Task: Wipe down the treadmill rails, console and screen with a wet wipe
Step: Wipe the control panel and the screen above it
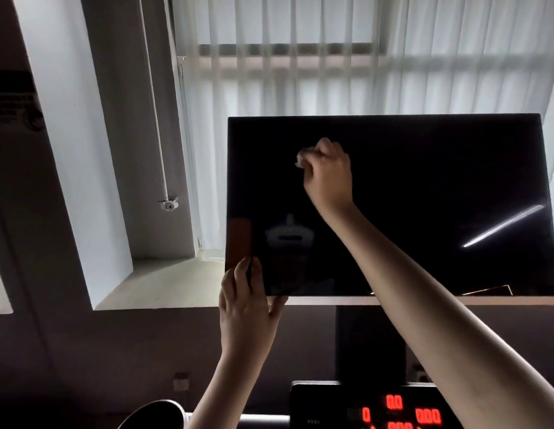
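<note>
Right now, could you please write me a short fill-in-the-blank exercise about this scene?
The crumpled wet wipe in the right hand is coloured ____.
The left hand grips the large black flat screen at its lower ____ corner.
The dark console panel below shows glowing ____ digits.
Missing words: white, left, red.

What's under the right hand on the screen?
A crumpled white wipe pokes out from the curled right hand, against the dark screen. The hand covers most of the wipe, so its fold and the screen beneath cannot be seen.
</note>
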